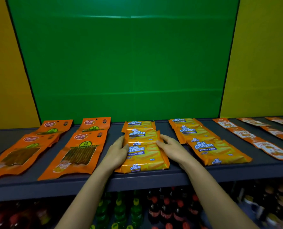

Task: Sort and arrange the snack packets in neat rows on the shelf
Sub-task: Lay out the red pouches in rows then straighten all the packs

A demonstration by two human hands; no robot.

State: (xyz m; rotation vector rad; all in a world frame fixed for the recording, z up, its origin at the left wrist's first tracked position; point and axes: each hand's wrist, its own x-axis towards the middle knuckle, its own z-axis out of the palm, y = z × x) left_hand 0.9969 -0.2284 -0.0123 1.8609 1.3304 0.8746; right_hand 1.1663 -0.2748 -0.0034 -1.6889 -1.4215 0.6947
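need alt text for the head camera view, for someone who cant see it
Both hands, left hand and right hand, press the sides of a row of Cal Cheese wafer packets on a dark shelf. Orange snack pouches lie to the left, a second wafer row to the right.

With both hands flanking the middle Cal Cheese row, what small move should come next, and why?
Probably squeeze the left hand and right hand inward to square the middle Cal Cheese row: its front packet sits slightly skewed against those behind, while both hands already press its sides.
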